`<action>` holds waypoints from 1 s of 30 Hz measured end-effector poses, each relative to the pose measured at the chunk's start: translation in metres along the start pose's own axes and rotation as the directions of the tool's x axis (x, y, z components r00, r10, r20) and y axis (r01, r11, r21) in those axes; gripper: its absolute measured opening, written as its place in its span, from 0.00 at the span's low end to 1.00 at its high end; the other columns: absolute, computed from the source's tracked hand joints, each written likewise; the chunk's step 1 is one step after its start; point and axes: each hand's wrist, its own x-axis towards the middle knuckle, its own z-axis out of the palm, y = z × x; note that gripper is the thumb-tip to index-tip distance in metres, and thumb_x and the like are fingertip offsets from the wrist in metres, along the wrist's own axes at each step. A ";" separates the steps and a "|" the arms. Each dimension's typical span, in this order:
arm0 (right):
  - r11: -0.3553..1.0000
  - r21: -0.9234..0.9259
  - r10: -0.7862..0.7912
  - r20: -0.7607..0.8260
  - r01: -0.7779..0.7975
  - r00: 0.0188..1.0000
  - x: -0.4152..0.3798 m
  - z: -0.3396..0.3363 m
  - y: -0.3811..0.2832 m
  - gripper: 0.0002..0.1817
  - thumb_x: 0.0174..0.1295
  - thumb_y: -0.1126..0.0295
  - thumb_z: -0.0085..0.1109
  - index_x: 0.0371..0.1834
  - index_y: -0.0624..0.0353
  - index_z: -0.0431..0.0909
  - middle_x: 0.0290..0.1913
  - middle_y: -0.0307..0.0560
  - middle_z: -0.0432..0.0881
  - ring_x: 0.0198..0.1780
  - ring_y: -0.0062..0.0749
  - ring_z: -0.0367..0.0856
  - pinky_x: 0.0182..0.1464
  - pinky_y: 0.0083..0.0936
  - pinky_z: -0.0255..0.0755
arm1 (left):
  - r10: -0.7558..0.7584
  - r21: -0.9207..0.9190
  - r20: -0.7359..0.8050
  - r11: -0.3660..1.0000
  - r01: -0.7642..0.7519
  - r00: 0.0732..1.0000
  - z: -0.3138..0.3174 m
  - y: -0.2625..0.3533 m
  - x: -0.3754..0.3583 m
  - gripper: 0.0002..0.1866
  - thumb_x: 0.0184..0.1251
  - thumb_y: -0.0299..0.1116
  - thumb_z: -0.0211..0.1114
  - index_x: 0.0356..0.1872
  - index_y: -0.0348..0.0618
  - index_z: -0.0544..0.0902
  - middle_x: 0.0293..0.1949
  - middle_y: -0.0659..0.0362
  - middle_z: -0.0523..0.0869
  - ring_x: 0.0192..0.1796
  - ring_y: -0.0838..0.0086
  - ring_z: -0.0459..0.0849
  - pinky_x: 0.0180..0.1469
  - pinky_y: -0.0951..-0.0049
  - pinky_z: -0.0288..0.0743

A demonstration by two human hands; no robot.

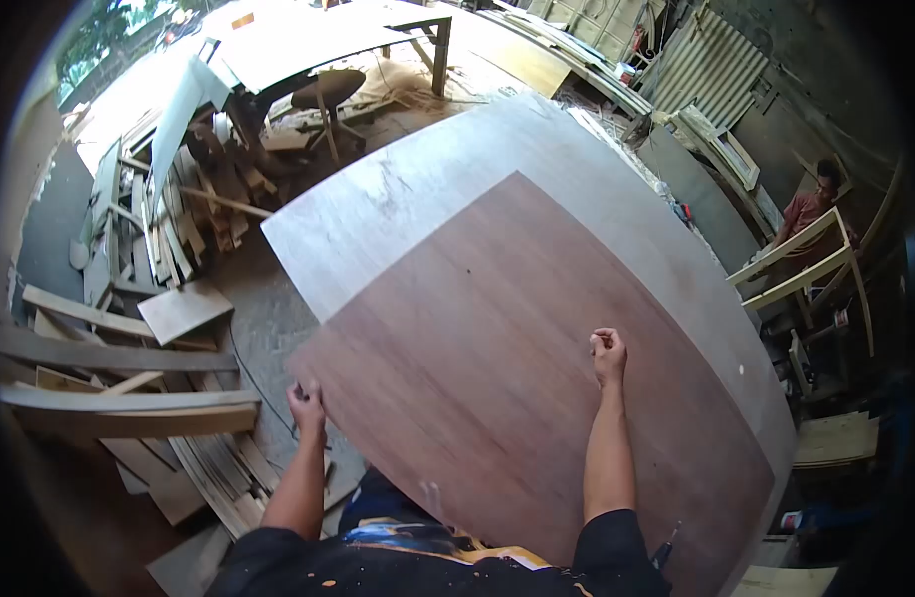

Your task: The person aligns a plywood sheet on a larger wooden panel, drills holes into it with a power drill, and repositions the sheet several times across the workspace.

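A large reddish-brown wooden sheet [477, 328] lies on a bigger pale board [427, 179]. At the sheet's left edge is my left hand [306, 403], fingers curled; what it may hold is hidden. My right hand [608, 356] is over the middle right of the sheet, its fingers pinched together around something too small to make out. Near my right sleeve, a dark tool with a thin metal tip [664, 549] rests on the sheet.
Wood scraps [189, 229] and curved planks [129, 398] are piled at the left. A dark cable runs along the floor. At the right, another person [804, 214] is beside a light wooden frame [796, 261]. A round-topped stool [328, 90] stands behind the board.
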 end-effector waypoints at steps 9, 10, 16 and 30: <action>0.673 -0.704 -0.232 0.088 0.226 0.969 0.249 0.241 -0.048 0.28 0.60 0.51 0.61 0.61 0.50 0.71 0.59 0.50 0.72 0.62 0.44 0.70 0.65 0.43 0.61 | -0.432 0.215 0.353 0.901 0.377 0.830 -0.029 0.059 0.027 0.48 0.58 0.34 0.73 0.70 0.40 0.46 0.47 0.39 0.82 0.45 0.59 0.85 0.40 0.66 0.83; 0.629 -0.760 -0.222 0.026 0.164 0.975 0.271 0.260 -0.046 0.34 0.61 0.46 0.58 0.67 0.48 0.66 0.66 0.51 0.65 0.68 0.47 0.64 0.69 0.48 0.54 | -0.468 0.237 0.338 0.882 0.407 0.817 -0.024 0.078 0.025 0.48 0.59 0.34 0.73 0.70 0.39 0.46 0.47 0.39 0.82 0.45 0.58 0.86 0.43 0.64 0.84; 0.585 -0.811 0.082 0.046 -0.011 0.996 0.348 0.301 -0.101 0.42 0.54 0.41 0.65 0.68 0.52 0.67 0.68 0.52 0.65 0.69 0.47 0.65 0.68 0.50 0.57 | -0.251 0.124 0.441 0.968 0.219 0.861 -0.023 0.065 0.025 0.46 0.61 0.53 0.69 0.71 0.45 0.53 0.59 0.48 0.75 0.58 0.59 0.78 0.50 0.56 0.79; 0.558 -0.817 -0.163 0.060 0.143 0.985 0.325 0.298 -0.081 0.33 0.60 0.49 0.62 0.65 0.55 0.69 0.63 0.52 0.70 0.64 0.49 0.69 0.65 0.43 0.63 | -0.378 0.364 0.368 0.900 0.242 0.850 -0.013 0.092 0.025 0.38 0.60 0.30 0.69 0.64 0.34 0.54 0.53 0.43 0.79 0.56 0.62 0.80 0.58 0.67 0.74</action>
